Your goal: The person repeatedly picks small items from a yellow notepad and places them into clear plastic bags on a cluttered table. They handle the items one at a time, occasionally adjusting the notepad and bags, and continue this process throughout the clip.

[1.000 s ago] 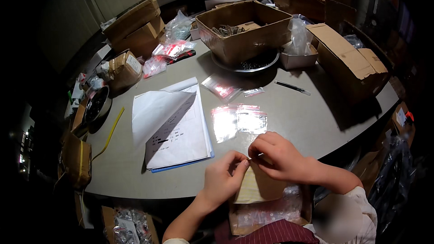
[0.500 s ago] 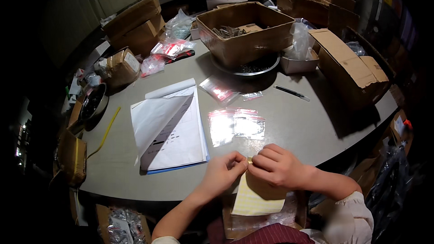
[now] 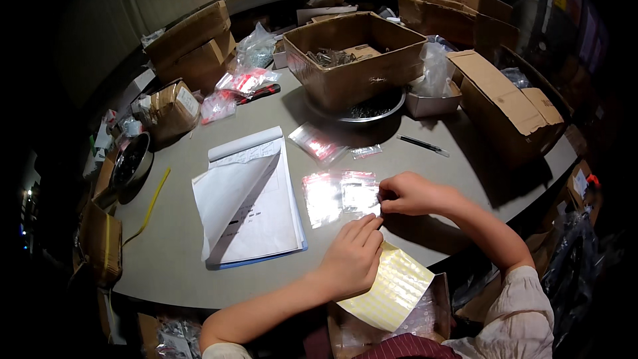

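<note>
A yellow sheet of stickers [image 3: 397, 287] with glossy rows slants down from my left hand [image 3: 353, 256] over the table's near edge. My left hand holds it by its upper part; the thumb is hidden and the fingertips reach the lower right corner of the clear zip bags [image 3: 359, 191]. At the right edge of these bags, my right hand [image 3: 415, 194] has thumb and forefinger in a pinch. Whatever lies between those fingertips is too small to make out. More clear zip bags [image 3: 323, 201] lie flat just left, shining under the light.
A clipboard with papers [image 3: 256, 206] lies left of the bags. Farther back are a black pen [image 3: 423, 145], red-printed bags [image 3: 318, 143], and a cardboard box [image 3: 359, 80] above a metal bowl [image 3: 372, 112]. Another carton [image 3: 508, 96] stands right. Below the near edge sits an open box [image 3: 442, 306].
My right hand has left the sheet and moved up to the zip bags' right edge. My left hand has shifted forward and right, and the sheet has turned with its glossy face up.
</note>
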`<state>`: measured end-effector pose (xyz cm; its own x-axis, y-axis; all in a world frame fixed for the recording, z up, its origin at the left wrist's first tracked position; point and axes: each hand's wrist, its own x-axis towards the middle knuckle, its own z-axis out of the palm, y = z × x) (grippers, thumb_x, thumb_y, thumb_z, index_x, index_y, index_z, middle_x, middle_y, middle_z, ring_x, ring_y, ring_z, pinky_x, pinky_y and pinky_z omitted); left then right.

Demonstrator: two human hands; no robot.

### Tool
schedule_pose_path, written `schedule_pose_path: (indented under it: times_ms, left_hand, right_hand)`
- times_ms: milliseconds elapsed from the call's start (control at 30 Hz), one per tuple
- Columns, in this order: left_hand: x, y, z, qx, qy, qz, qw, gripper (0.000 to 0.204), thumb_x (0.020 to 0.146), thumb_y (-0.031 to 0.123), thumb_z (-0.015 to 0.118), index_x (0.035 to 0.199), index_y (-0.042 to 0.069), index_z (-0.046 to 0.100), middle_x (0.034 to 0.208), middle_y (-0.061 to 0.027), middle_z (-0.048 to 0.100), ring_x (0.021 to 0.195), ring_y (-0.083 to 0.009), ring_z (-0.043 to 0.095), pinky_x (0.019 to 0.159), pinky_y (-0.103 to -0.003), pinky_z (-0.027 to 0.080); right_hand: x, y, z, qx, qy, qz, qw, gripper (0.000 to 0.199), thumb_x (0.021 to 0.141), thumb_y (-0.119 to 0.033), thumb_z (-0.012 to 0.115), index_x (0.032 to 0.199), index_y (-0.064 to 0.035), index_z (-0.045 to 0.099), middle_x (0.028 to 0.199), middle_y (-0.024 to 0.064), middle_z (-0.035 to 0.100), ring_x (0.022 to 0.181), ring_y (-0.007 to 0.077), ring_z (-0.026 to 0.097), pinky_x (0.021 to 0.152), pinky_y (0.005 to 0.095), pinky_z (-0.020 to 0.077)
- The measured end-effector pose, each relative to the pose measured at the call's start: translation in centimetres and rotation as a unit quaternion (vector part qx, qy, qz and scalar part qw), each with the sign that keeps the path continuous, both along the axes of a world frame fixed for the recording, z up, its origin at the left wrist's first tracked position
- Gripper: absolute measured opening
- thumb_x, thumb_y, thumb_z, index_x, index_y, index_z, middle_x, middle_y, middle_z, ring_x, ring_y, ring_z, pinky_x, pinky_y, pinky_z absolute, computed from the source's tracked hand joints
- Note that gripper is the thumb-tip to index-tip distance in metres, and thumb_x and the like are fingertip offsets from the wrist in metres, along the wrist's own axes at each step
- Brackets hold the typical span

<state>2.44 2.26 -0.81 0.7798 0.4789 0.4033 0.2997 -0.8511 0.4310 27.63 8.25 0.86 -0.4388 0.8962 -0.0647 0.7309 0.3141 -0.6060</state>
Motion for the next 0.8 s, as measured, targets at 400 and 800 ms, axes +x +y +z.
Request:
schedule_pose_path:
  times_ms: [400,800]
  left_hand:
    - [-0.1,0.5,0.1,0.010,-0.021,-0.001,1.000,0.025,0.090,0.008,0.061,0.110,-0.008,0.060,0.131,-0.0301,0.061,0.131,-0.0460,0.053,0.114,-0.053,0.039]
    - [-0.6,0.4,0.4,-0.027,-0.055,-0.009,0.998,0.017,0.090,0.006,0.062,0.102,-0.006,0.060,0.132,-0.0292,0.062,0.130,-0.0442,0.055,0.113,-0.052,0.040]
  right_hand:
    - [-0.6,0.6,1.8,0.047,0.060,-0.006,0.997,0.028,0.092,-0.022,0.078,0.105,-0.0019,0.064,0.092,0.0166,0.073,0.083,0.0341,0.071,0.075,0.0420,0.0542]
    - [1.8,0.8,0.0,0.168,-0.054,-0.085,0.981,0.042,0.086,-0.030,0.085,0.107,-0.0007,0.063,0.103,0.0178,0.065,0.097,0.0336,0.063,0.083,0.0429,0.0516]
